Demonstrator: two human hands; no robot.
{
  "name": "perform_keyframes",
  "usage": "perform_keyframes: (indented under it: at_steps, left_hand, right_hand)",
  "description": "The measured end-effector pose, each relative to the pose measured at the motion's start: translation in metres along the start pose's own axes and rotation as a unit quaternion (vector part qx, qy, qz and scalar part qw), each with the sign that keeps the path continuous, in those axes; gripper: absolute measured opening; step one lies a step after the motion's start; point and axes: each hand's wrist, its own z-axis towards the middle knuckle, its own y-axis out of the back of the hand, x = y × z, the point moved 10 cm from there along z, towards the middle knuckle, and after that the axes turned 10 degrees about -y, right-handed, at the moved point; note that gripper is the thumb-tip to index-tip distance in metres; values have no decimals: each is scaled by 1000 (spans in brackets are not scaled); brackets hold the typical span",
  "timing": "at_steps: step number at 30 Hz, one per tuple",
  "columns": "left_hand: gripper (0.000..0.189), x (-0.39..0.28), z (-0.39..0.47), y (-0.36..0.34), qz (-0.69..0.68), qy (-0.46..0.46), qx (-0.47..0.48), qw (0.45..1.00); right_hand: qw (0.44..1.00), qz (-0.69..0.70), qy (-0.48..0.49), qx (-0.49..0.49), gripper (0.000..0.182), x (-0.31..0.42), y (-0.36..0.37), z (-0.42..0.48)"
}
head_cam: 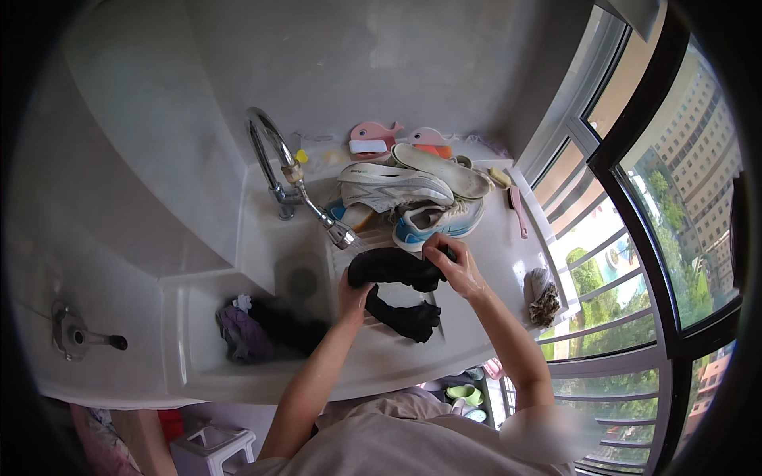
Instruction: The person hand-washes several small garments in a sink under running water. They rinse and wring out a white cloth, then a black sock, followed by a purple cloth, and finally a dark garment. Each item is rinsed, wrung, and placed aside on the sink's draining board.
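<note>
A wet-looking black cloth item (pixel 390 266), perhaps a sock, is stretched between my hands over the ribbed washboard part of the sink. My left hand (pixel 355 294) grips its left end, where a second black part (pixel 408 318) hangs down and curves to the right. At the other end, my right hand (pixel 453 262) pinches the cloth between thumb and fingers. Just above the cloth, water sprays from the faucet head (pixel 342 235). Purple cloth (pixel 244 330) and dark cloth (pixel 289 327) lie in the basin to the left.
Behind my hands are a white sneaker (pixel 396 187), an insole (pixel 443 169) and a blue-white sneaker (pixel 440 223). A pink brush (pixel 518 211), a yellowish soap bar (pixel 499 177) and a soiled, crumpled cloth (pixel 543 297) rest at the right. Pink whale-shaped soap holders (pixel 374 132) stand against the wall.
</note>
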Motion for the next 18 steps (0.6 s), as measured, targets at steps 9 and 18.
perform_keyframes:
  at_steps: [9, 18]
  left_hand:
    - [53, 12, 32, -29, -245, 141, 90, 955]
    - [36, -13, 48, -46, -399, 101, 96, 906]
  right_hand:
    - [979, -184, -43, 79, 52, -81, -27, -21]
    - [993, 17, 89, 77, 137, -80, -113, 12]
